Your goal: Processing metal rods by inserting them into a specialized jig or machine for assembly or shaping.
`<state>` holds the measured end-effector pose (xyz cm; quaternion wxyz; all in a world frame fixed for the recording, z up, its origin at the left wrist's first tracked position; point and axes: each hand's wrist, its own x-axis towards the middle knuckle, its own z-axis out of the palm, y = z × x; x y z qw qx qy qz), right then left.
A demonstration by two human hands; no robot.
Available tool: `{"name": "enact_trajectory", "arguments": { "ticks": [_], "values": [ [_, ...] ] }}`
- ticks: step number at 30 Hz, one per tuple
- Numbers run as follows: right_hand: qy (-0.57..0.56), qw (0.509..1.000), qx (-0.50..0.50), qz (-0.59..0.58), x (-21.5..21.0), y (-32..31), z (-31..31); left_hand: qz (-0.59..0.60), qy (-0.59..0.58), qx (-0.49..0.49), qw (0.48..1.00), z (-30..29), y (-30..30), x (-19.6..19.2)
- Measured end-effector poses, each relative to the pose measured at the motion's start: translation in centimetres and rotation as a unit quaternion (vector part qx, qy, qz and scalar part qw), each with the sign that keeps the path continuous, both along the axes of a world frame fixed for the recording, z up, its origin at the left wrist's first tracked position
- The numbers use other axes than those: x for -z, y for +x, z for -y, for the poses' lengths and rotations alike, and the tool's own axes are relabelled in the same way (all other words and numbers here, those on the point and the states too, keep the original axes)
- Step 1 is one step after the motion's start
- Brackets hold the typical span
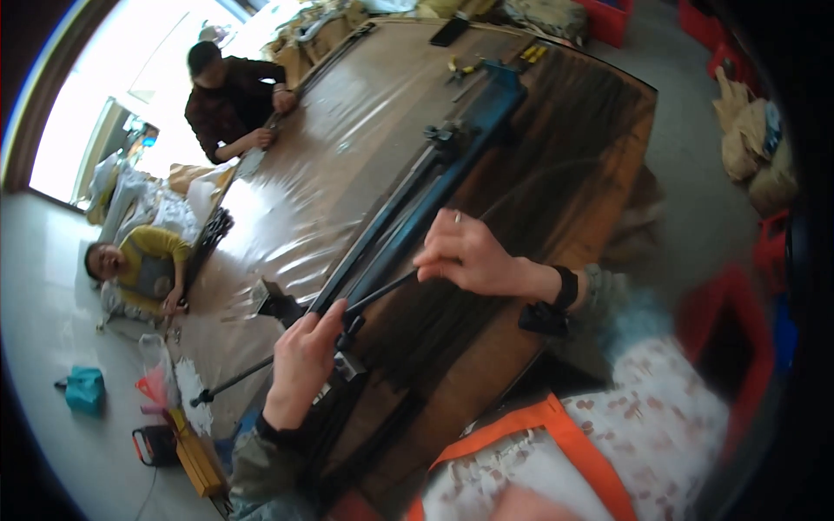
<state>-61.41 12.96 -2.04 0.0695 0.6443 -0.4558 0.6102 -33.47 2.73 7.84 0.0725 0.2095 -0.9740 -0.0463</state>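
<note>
A thin black rod (236,379) slants up across the near part of the table, its knobbed lower end sticking out to the left. My left hand (302,365) is closed around its middle. At the upper end, my right hand (469,253) pinches it with curled fingers. A faint thin strand (543,174) curves away beyond my right hand. Just behind the rod runs a long blue metal fixture (452,165) with a dark rail and a black clamp (452,136). Small dark fittings (352,332) sit beside my left fingers, partly hidden.
Clear plastic film covers the brown table (321,165). Pliers (463,69) and a black phone (449,32) lie at its far end. Two people (228,100) work along the left edge, near a dark pile of parts (217,227). Red crates (730,330) stand right.
</note>
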Motion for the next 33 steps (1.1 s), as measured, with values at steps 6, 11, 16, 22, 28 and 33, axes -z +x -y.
{"name": "enact_trajectory", "arguments": {
  "ticks": [6, 11, 16, 22, 28, 33],
  "values": [
    [0.013, 0.995, -0.019, -0.097, 1.8, 0.7, 2.1, -0.005, -0.145, -0.089, 0.985, 0.3, 7.6, -0.8],
    [-0.031, 0.987, -0.027, -0.153, -0.1, 6.8, 2.9, -0.051, -0.137, -0.037, 0.989, -0.3, 7.0, -0.3],
    [0.053, 0.980, 0.058, -0.182, 3.6, 1.4, 6.8, -0.199, -0.131, -0.282, 0.929, 3.2, 17.3, -2.2],
    [0.309, 0.905, -0.292, 0.038, -0.3, 14.1, 14.2, -0.197, -0.206, -0.312, 0.906, 1.5, 24.6, -4.8],
    [0.164, 0.904, -0.383, -0.097, -0.6, 22.9, 19.4, -0.189, -0.154, -0.385, 0.890, -2.3, 30.9, -1.3],
    [0.187, 0.895, -0.362, -0.179, -1.2, 24.3, 19.7, -0.165, -0.139, -0.440, 0.872, -4.6, 34.1, 1.1]
  ]
}}
